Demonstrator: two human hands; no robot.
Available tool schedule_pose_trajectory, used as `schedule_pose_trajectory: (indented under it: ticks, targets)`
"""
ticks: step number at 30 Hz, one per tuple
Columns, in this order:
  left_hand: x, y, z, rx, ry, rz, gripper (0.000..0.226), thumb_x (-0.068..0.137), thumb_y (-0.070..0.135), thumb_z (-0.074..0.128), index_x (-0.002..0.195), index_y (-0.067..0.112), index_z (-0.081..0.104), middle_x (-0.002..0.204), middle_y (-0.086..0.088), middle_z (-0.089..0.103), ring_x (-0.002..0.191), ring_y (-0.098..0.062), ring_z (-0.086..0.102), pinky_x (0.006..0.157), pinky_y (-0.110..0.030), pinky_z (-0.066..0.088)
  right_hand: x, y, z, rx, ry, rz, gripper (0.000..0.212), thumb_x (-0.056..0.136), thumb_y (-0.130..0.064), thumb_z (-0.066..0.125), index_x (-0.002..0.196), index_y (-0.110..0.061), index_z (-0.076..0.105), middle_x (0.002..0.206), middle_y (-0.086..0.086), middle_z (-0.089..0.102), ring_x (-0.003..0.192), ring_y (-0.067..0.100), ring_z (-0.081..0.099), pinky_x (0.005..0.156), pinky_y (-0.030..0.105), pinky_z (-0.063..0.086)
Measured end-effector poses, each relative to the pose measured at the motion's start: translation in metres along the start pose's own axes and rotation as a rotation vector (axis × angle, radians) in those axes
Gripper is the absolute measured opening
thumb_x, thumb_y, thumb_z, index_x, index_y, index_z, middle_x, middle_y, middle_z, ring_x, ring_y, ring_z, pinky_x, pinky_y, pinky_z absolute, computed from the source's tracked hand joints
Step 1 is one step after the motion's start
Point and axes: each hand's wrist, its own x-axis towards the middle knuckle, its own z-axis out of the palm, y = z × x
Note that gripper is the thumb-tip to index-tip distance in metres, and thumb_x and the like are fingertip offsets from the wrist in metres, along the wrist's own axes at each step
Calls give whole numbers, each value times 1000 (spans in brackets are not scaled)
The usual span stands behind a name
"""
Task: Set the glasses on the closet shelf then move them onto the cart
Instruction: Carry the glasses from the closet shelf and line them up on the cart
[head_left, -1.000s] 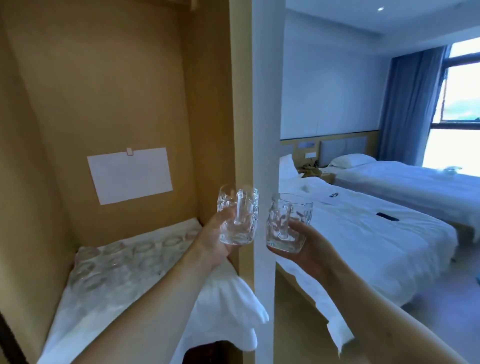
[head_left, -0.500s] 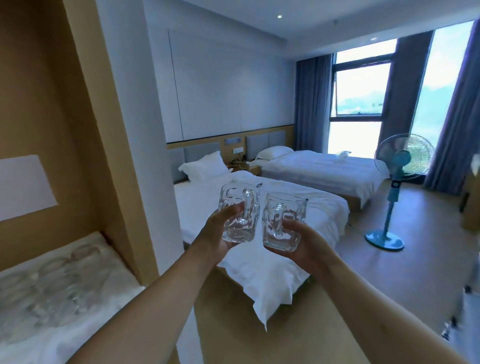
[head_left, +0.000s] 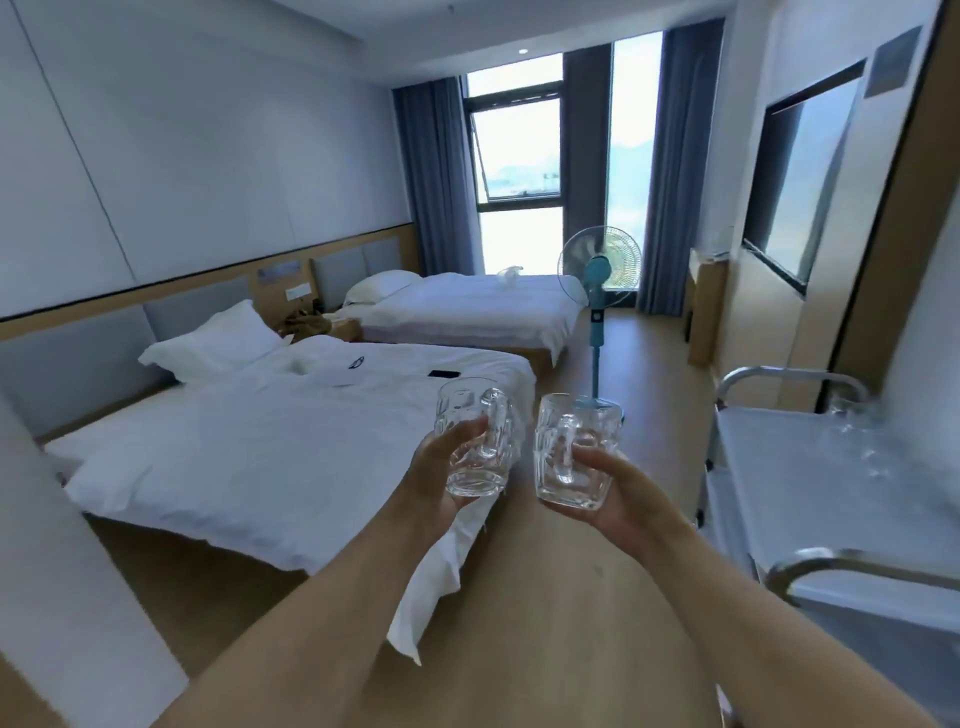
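From the head camera, both arms reach out in front over the wooden floor, each carrying a clear glass mug. The left hand wraps its fingers round the left glass mug, thumb hooked by the handle, and holds it upright. The right hand cups the right glass mug from below and from the side, fingers curled about its base and a fingertip at the handle; that mug is upright too. The two mugs sit side by side, close but not touching, in the air past the foot corner of the near bed. Off to the right stands the cart, its metal rail framing a pale top shelf, and more glasses stand on it at the far end, blurred. Both mugs are well apart from the cart. Beyond them, a teal standing fan is on the floor, a second bed lies by the window, and blue curtains hang beside it.
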Motion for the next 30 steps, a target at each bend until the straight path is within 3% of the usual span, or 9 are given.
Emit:
schedule_pose_trajectory:
  ticks: [2,5,10,13,16,21,26,28,30]
  targets:
    - [29,-7,17,-5,-66,-20,85,64,43,90,135,6,61,129,-23,65,109,-35,68,92,-45,57,5,-9,-20,-1,65,-19,90,34,-27,102,117,-16,67,110,12,73,97,31,73,88,54,58]
    - [69,-12,39,-4,-153,-24,94,52,40,94,133,4,62,123,-26,66,96,-34,68,74,-38,60,13,-23,-46,-25,183,-54,101,34,-27,101,126,-16,62,114,11,70,100,30,71,88,55,57]
    - [139,-16,69,-36,-289,-109,87,55,34,90,133,8,60,108,-17,72,82,-28,70,71,-37,60,33,-43,-79,-41,349,-119,119,37,-26,101,143,-12,50,125,14,66,111,34,66,93,57,55]
    - [176,-19,85,-33,-363,-159,89,53,34,92,133,10,61,114,-15,72,86,-27,71,72,-38,60,44,-51,-91,-56,393,-152,112,37,-27,101,138,-12,55,122,14,67,111,35,66,96,57,53]
    - [208,-23,97,-32,-445,-194,90,54,32,92,135,12,60,118,-15,71,91,-28,72,70,-38,59,57,-55,-106,-46,448,-187,89,39,-27,102,120,-17,67,117,14,69,106,35,69,98,60,51]
    - [248,-28,112,-30,-553,-268,91,54,33,93,136,12,59,120,-15,71,89,-27,71,72,-38,58,64,-57,-119,-91,545,-197,64,51,-21,93,111,-17,68,109,11,72,101,32,71,102,64,47]
    - [279,-36,128,-59,-614,-327,80,63,28,89,136,10,59,113,-14,71,83,-27,70,68,-37,59,72,-57,-133,-94,652,-187,68,55,-21,90,119,-15,65,118,14,70,109,35,69,100,62,50]
    - [288,-40,134,-48,-636,-329,79,64,29,88,135,9,60,114,-14,70,85,-27,69,72,-39,60,76,-60,-139,-96,664,-192,61,54,-20,89,111,-16,68,114,13,71,106,34,70,97,61,52]
    - [299,-44,140,-34,-665,-326,77,63,30,88,132,10,63,114,-15,69,88,-28,68,77,-41,59,80,-62,-147,-91,688,-199,68,54,-21,90,117,-16,64,116,13,70,108,35,69,93,58,55]
